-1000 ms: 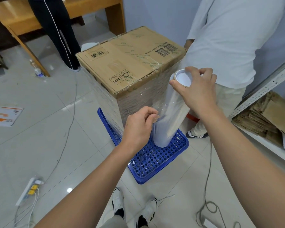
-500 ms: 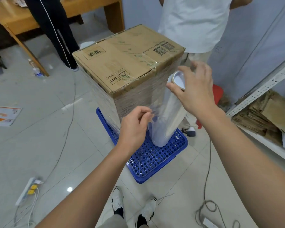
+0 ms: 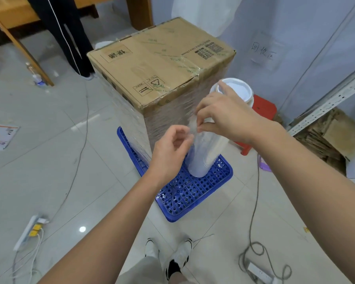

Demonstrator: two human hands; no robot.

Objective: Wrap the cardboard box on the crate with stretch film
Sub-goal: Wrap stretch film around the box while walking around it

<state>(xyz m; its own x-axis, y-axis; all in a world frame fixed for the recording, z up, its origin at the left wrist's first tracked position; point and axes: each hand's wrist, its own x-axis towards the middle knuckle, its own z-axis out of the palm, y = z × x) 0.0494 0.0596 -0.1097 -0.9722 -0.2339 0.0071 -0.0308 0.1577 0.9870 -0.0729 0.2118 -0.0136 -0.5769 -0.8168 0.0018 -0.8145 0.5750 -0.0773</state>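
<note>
Bright, even indoor light fills the frame, with soft, faint shadows — none hard-edged. A small round glare spot sits on the glossy floor tiles [image 3: 82,229] at lower left, and a paler sheen streaks the tiles at left centre. The film roll [image 3: 205,148] and the wrapped sides of the cardboard box [image 3: 162,64] show milky highlights. Wide-angle distortion bends the shelf rail [image 3: 326,99] at the right edge and stretches the forearms. The left hand [image 3: 170,148] is motion-blurred — fingers smeared; far corners look soft.

Floor left: power strip [image 3: 30,229], printed carton [image 3: 1,136].
Floor right: red stool [image 3: 261,111], cable [image 3: 254,201].
Right edge: shelf [image 3: 324,103] holding flattened cardboard [image 3: 334,138].
Rear: wooden table [image 3: 14,15].
</note>
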